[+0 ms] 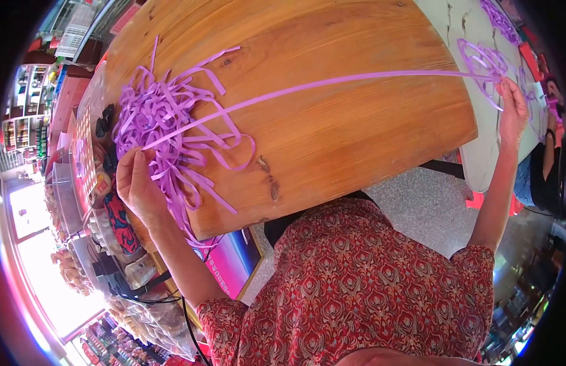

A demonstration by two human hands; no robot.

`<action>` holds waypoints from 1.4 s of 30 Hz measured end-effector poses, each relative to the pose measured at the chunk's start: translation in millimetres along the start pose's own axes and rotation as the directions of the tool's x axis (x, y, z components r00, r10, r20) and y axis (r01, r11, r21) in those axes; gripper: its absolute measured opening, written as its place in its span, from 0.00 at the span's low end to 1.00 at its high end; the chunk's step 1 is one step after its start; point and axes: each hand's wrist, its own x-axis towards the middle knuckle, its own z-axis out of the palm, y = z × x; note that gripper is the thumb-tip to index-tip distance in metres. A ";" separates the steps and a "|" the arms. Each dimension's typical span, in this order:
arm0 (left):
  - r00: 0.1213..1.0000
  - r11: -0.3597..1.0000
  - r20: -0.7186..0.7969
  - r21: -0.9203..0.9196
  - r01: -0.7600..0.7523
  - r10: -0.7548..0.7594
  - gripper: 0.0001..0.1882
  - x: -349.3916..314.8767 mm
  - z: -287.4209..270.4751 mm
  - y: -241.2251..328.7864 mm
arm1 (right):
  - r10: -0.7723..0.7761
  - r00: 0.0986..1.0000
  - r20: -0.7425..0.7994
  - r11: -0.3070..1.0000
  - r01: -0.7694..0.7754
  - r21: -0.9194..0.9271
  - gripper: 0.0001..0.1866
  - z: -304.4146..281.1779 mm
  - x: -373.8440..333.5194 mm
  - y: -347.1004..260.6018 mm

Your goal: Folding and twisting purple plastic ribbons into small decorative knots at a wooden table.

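We see one row of small white characters (220, 280) along a glossy pink-and-blue rectangular panel (239, 259) with a yellowish border; lettering's too small for us to read reliably.

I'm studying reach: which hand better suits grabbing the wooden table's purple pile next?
Left hand, probably: it's beside the ribbon pile; the right hand pinches a strip by the white table.

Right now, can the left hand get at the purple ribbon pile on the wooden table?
Likely yes: the left hand is at the edge of the purple ribbon pile; nothing visible blocks it, though its grip is pinching the stretched ribbon.
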 end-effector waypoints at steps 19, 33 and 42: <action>0.933 0.724 0.326 -0.604 0.331 -0.155 0.09 -21.5 97.2 2.5 | -0.163 0.914 0.372 0.108 -0.359 0.927 0.20 40.2 8.0 -9.1; 0.888 0.821 0.445 -0.460 0.339 -0.117 0.08 -59.3 152.4 29.6 | -0.432 0.741 0.515 0.892 0.266 0.365 0.15 205.6 -94.4 -184.5; 0.876 0.949 0.458 -0.183 0.258 -0.150 0.09 -55.2 150.2 29.9 | -0.474 0.650 0.594 0.801 0.038 0.597 0.12 235.0 -95.1 -181.3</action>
